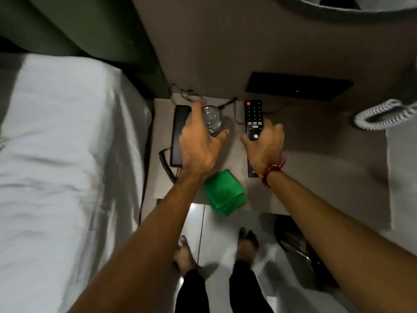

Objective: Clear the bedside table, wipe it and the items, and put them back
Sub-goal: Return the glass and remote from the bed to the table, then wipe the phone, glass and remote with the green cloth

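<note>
glass point(212, 119) and remote point(253, 123) in hand on bedside table point(316, 141), clearing stage.

left hand point(198, 143) wraps the clear glass near the table's far left, fingers curled round its wall; whether it is lifted cannot be told. right hand point(264, 145) closes on the near half of the black remote, whose long axis runs near to far, just right of the glass. black telephone point(179, 134) lies left of the left hand, likewise near to far. folded green cloth point(223, 193) overhangs the near edge, between the forearms. bed with white sheet point(56, 154) stands left; pale tiled floor point(216, 227) below.
</note>
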{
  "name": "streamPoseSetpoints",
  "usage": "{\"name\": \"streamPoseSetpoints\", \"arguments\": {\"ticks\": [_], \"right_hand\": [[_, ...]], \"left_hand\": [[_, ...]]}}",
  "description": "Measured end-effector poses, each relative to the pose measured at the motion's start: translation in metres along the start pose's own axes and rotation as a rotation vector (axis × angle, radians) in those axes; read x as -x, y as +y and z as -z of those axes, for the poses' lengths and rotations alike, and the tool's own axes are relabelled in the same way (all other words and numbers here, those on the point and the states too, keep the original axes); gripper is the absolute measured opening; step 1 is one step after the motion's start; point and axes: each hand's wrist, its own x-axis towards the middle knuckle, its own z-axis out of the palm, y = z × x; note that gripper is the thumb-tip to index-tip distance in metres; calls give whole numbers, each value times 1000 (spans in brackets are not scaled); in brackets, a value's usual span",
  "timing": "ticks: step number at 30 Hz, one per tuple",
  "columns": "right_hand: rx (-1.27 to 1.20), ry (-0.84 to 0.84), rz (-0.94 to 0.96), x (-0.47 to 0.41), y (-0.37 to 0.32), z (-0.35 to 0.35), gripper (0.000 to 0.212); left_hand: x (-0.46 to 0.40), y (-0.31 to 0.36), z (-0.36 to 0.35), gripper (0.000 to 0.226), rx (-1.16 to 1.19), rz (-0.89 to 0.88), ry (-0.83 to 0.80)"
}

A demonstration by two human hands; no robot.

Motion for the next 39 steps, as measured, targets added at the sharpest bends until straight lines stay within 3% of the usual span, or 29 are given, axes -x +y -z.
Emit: {"name": "streamPoseSetpoints", "arguments": {"ticks": [5,13,26,30,34,37,39], "right_hand": [[83,-5,-154,-39,77,10,56],[105,-51,-178,-80,116,-6,54],[219,-2,-166,-78,124,-20,70],[254,58,41,-49,108,-19,67],[88,-179,210,-9,98,-38,66],[54,-394,199,21,95,-57,72],[26,-445,165,39,94,-66,76]], "left_hand": [[1,13,-88,78,-46,13,-168],[-10,4,-161,86,-117,31,-174],[-6,-5,-163,106,-117,19,-171],[16,-32,-123,95,-310,-65,-86],[41,-82,-72,95,-507,11,24],[55,-118,-41,97,-617,171,60],[61,-139,-27,98,-608,270,1]]}}
